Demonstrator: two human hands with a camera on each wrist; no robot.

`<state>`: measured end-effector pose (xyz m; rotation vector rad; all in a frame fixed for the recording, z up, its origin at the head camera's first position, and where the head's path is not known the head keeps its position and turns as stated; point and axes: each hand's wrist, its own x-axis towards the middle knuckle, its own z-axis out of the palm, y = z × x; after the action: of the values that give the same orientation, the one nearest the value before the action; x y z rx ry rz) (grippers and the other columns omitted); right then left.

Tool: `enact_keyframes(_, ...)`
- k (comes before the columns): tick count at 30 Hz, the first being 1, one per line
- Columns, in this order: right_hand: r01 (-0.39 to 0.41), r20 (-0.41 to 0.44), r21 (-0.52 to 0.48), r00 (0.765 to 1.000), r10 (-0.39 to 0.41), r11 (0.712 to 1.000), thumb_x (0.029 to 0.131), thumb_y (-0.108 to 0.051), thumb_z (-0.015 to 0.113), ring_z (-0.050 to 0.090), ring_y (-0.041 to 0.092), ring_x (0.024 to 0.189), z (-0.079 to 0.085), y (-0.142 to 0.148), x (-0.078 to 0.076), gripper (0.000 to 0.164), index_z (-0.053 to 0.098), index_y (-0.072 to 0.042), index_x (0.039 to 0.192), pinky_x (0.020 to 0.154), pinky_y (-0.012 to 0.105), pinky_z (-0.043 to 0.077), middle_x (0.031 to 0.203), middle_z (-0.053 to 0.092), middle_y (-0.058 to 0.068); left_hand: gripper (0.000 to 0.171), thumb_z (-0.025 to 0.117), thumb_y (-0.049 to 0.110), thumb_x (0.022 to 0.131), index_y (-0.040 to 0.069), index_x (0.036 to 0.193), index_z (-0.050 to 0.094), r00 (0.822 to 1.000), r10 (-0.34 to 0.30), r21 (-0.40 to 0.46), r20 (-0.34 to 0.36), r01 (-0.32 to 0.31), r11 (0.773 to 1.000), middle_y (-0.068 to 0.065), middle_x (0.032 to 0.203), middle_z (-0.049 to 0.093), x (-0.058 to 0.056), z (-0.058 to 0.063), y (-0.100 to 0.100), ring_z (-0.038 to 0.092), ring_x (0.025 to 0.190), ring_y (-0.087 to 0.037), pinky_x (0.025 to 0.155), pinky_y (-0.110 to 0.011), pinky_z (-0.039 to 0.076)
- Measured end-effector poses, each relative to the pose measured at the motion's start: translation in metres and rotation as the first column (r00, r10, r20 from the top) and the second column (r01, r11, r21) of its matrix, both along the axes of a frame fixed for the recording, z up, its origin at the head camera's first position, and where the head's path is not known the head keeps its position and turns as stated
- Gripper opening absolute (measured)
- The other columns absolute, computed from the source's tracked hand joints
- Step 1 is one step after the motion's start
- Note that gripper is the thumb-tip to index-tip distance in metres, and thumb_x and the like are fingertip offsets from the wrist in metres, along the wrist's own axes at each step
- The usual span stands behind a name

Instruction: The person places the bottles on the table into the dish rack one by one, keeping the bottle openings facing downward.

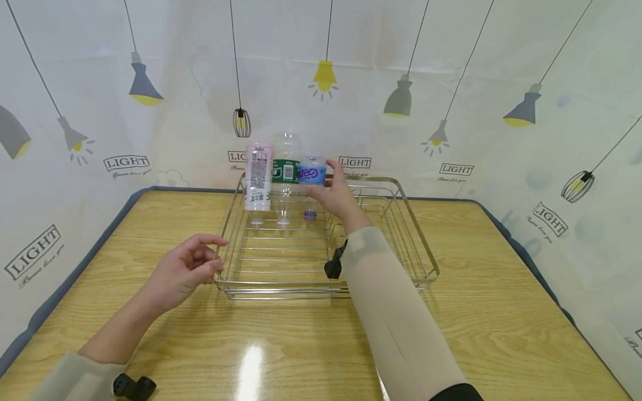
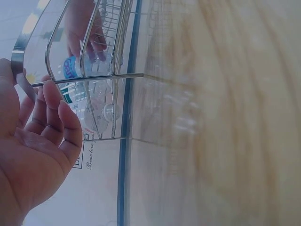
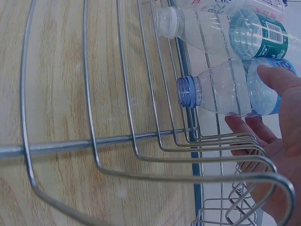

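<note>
A metal wire dish rack (image 1: 281, 285) sits on the table. At its back, three plastic bottles stand neck down in a row. The leftmost bottle (image 1: 258, 172) has a pink-and-white wrap, and the clear middle bottle (image 1: 286, 170) a green label. The shortest, on the right, is a clear bottle (image 3: 225, 87) with a blue label and a blue-violet neck. My right hand (image 1: 341, 195) holds this one, thumb on one side and fingers on the other. At the rack's left side, my left hand (image 1: 183, 273) pinches the flat metal rim (image 2: 18, 59) between thumb and fingers.
Wire dividers (image 3: 244, 141) run along the right part of the rack. The wood-grain table (image 1: 281, 334) ends at a dark blue border (image 1: 451, 199), with a lamp-printed white backdrop (image 1: 200, 100) behind and at both sides.
</note>
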<state>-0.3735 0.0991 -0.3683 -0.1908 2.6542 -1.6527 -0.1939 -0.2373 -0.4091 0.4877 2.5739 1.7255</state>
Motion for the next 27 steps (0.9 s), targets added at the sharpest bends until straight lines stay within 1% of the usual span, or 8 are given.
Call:
enact_keyframes(6, -0.003, -0.003, -0.002, 1.0, 0.003, 1.0, 0.101, -0.031, 0.08, 0.054, 0.035, 0.146, -0.0004, 0.0005, -0.0011, 0.097, 0.016, -0.036, 0.173, 0.118, 0.057, 0.051, 0.159, 0.052, 0.016, 0.041, 0.067, 0.005, 0.108, -0.001, 0.147, 0.056, 1.0, 0.0, -0.005, -0.006, 0.0, 1.0, 0.0, 0.098, 0.07, 0.0007, 0.0008, 0.0005, 0.067, 0.081, -0.011, 0.073, -0.032, 0.063)
enact_keyframes(12, -0.005, 0.003, -0.007, 1.0, 0.005, 1.0, 0.102, -0.031, 0.079, 0.054, 0.035, 0.144, -0.0012, 0.0011, -0.0017, 0.095, 0.017, -0.034, 0.174, 0.118, 0.057, 0.051, 0.158, 0.052, 0.016, 0.04, 0.067, 0.004, 0.107, -0.001, 0.146, 0.057, 1.0, -0.003, -0.005, -0.019, 0.002, 1.0, 0.0, 0.098, 0.07, 0.0007, 0.0002, 0.001, 0.067, 0.081, -0.011, 0.072, -0.032, 0.063)
enact_keyframes(19, 0.006, 0.008, 0.0, 1.0, -0.006, 1.0, 0.102, -0.031, 0.079, 0.055, 0.035, 0.144, -0.0011, 0.0005, -0.0018, 0.095, 0.018, -0.033, 0.174, 0.118, 0.057, 0.051, 0.158, 0.052, 0.016, 0.041, 0.067, 0.005, 0.107, 0.001, 0.147, 0.057, 1.0, 0.007, -0.011, -0.005, -0.007, 1.0, -0.002, 0.099, 0.07, 0.0008, 0.0002, 0.0007, 0.067, 0.081, -0.011, 0.073, -0.032, 0.064)
enact_keyframes(27, 0.009, 0.01, -0.013, 1.0, -0.009, 1.0, 0.101, -0.031, 0.08, 0.054, 0.035, 0.146, -0.0002, -0.0001, -0.0017, 0.095, 0.019, -0.032, 0.174, 0.118, 0.057, 0.051, 0.159, 0.052, 0.016, 0.04, 0.067, 0.005, 0.108, -0.001, 0.146, 0.057, 1.0, -0.002, -0.009, -0.028, 0.002, 1.0, -0.001, 0.098, 0.07, 0.0002, -0.0009, 0.0008, 0.067, 0.081, -0.011, 0.072, -0.032, 0.064)
